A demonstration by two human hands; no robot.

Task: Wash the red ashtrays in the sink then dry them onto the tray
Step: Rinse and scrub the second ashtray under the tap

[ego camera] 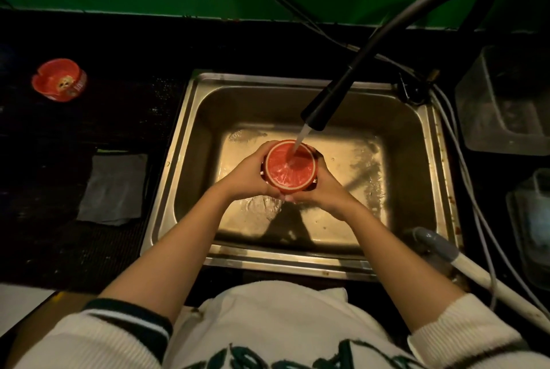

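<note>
A red ashtray (290,166) is upside down over the steel sink (190,142), its flat base facing up under the running water from the black faucet (320,114). My left hand (247,179) grips its left side and my right hand (323,190) grips its right side, fingers curled around the rim. A second red ashtray (59,80) with a printed design sits upright on the dark counter at the far left, away from both hands.
A grey cloth (114,188) lies on the counter left of the sink. Clear plastic containers (503,100) stand at the right. A grey-and-white hose (446,252) lies by the sink's front right corner. Cables run along the green back wall.
</note>
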